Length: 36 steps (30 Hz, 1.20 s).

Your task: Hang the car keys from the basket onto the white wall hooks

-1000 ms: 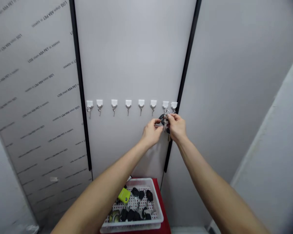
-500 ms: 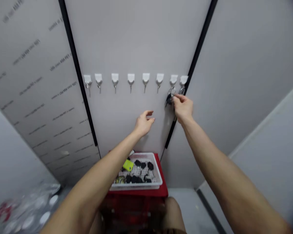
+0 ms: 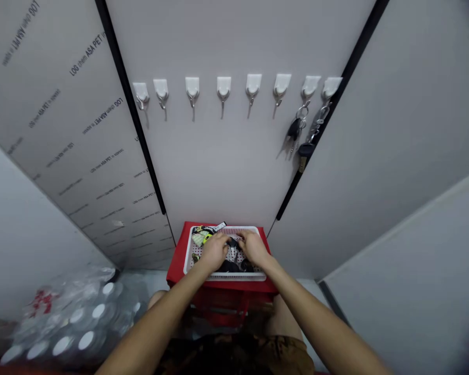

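Note:
Both of my hands are over a white plastic basket of keys. My left hand is inside it, fingers bent with the tips beside a black-headed key. From the other side, my right hand reaches to the same key, thumb and fingers apart. Whether the fingertips touch the key is hard to make out. More black keys lie along the basket's near side. A yellow-green tag sits at the back left, partly behind my left hand.
A row of white hooks runs along the wall. Keys hang from the second hook from the right, and another key hangs from the rightmost. The basket stands on a red surface. Wrapped bottles are on the floor at left.
My right hand has let go of the keys on the second hook from the right and come down to the basket. My left hand has also lowered into it. The view has tilted down.

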Tool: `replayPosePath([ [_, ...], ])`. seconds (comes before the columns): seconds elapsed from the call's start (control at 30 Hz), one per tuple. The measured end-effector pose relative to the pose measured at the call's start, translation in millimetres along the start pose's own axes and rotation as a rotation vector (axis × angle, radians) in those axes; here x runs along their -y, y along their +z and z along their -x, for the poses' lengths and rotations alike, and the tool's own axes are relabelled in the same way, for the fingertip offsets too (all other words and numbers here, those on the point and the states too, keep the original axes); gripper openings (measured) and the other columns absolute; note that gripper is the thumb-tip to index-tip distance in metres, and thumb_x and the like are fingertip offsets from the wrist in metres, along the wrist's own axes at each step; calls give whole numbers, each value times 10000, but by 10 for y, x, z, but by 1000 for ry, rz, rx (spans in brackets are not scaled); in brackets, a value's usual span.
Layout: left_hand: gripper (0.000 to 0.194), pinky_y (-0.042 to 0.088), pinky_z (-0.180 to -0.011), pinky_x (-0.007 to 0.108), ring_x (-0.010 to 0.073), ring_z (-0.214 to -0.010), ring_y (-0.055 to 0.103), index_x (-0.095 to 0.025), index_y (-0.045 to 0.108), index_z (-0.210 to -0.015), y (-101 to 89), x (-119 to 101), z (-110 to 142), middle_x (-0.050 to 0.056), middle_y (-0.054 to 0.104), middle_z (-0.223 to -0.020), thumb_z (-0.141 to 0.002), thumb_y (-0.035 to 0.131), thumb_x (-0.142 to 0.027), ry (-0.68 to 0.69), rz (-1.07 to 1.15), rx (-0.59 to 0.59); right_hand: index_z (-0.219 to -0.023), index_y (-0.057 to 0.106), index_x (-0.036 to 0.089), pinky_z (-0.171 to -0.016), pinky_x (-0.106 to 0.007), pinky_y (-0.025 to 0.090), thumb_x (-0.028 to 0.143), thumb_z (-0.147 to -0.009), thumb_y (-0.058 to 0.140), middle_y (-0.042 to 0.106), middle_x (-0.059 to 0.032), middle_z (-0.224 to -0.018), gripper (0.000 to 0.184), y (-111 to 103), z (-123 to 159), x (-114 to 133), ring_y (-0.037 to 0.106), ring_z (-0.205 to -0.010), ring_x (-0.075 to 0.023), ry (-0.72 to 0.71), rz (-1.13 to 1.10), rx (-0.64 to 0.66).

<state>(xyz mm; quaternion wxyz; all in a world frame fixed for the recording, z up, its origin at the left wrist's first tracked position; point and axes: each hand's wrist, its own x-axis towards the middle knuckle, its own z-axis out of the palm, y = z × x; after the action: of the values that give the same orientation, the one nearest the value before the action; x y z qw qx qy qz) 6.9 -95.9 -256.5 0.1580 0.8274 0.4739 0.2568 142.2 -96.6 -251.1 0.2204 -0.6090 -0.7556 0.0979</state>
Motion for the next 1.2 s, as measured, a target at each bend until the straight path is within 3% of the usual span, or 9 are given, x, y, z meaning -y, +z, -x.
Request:
replayPosePath([
  [0.13, 206, 343, -746, 290, 158, -809, 450, -165, 527, -780, 15, 7, -11, 44, 528, -800, -629, 401, -104, 29, -57, 27, -772, 576, 119, -725, -275, 330, 130, -640, 407, 573, -127, -826, 214, 95, -52, -32, 485, -818, -196, 0, 108, 40],
  [0.3, 213, 339, -756, 290, 156, -822, 449, -174, 514, -811, 34, 37, -17, 38, 530, -823, -628, 416, -121, 25, -45, 16, -666, 570, 152, -680, -276, 333, 164, -644, 417, 580, -91, -737, 155, 119, -57, -49, 489, -759, -187, -6, 84, 24],
  [0.5, 364, 320, -802, 296, 159, -921, 419, -160, 407, -1003, 30, 42, 0, 60, 481, -1001, -646, 436, -229, -31, 74, -98, -644, 526, 170, -560, -228, 349, 207, -653, 395, 541, -6, -601, 136, 90, -4, -3, 478, -566, -117, 12, -303, -20],
  [0.63, 368, 314, -803, 320, 174, -917, 432, -165, 413, -1014, 12, 23, 16, 65, 495, -1006, -655, 426, -246, -18, 124, -47, -640, 496, 157, -504, -205, 352, 244, -652, 395, 496, 20, -555, 134, 55, 16, 66, 445, -503, -89, 43, -607, -26],
  [0.73, 323, 325, -784, 323, 173, -870, 460, -174, 447, -985, -14, -7, 24, 57, 534, -949, -678, 392, -255, -11, 214, -7, -640, 492, 150, -476, -193, 344, 257, -641, 411, 476, 33, -531, 133, -15, 6, 125, 422, -473, -74, 66, -731, -36],
  [0.83, 309, 330, -788, 292, 148, -872, 459, -168, 455, -973, -34, -39, 19, 50, 528, -962, -687, 378, -257, -42, 412, -47, -618, 489, 147, -436, -189, 328, 279, -629, 428, 444, 52, -466, 145, -94, -15, 172, 393, -416, -63, 112, -802, -46],
  [0.97, 298, 405, -610, 238, 102, -627, 501, -132, 471, -942, -62, -94, -28, 28, 570, -754, -715, 313, -243, -152, 680, -39, -679, 489, 146, -424, -198, 346, 298, -611, 457, 448, 58, -447, 169, -157, -44, 214, 416, -391, -67, 188, -908, -84],
  [1.07, 292, 398, -527, 221, 94, -522, 469, -130, 512, -890, -164, -170, -126, 11, 559, -636, -713, 315, -254, -134, 672, -61, -716, 472, 159, -464, -219, 388, 278, -589, 490, 490, 46, -491, 175, -245, -102, 251, 473, -436, -86, 144, -974, -111],
  [1.2, 275, 395, -652, 247, 115, -669, 491, -150, 528, -885, -480, -365, -392, 37, 577, -770, -699, 348, -242, 10, 569, -172, -641, 486, 161, -523, -239, 417, 252, -577, 497, 530, 17, -558, 112, -622, -300, 333, 502, -498, -97, 41, -954, -215],
])
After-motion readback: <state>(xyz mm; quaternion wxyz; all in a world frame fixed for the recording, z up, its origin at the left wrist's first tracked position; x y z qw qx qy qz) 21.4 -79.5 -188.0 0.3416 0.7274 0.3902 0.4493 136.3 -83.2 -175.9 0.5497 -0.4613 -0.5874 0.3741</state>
